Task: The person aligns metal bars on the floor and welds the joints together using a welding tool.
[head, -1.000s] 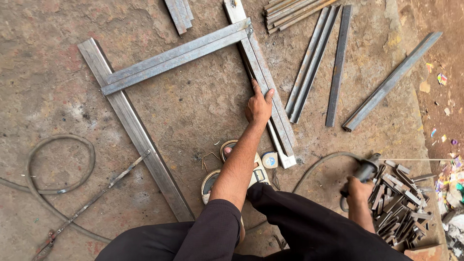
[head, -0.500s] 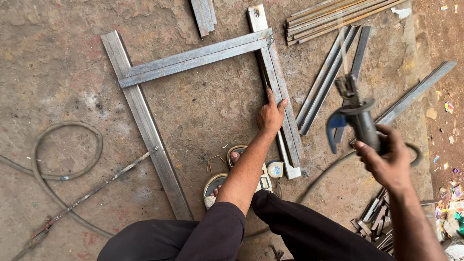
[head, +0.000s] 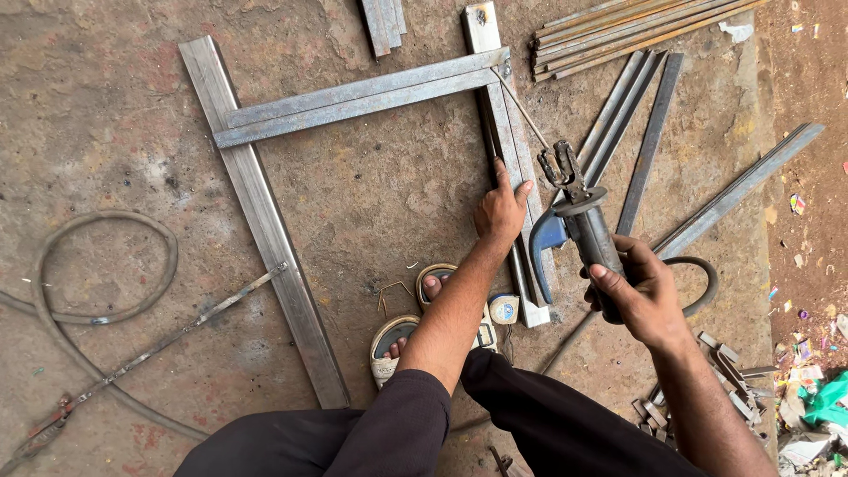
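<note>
While the left hand (head: 499, 212) presses spread fingers on the grey steel frame bar (head: 511, 168) lying on the concrete floor (head: 397, 203), the right hand (head: 640, 291), clenched around the black welding electrode holder (head: 579, 221), should approach steadily.

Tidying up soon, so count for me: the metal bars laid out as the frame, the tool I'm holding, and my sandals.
Frame bars: 3 (left bar, top bar, right bar)
Welding tool in the right hand: 1
Sandals: 2
Total: 6
</note>
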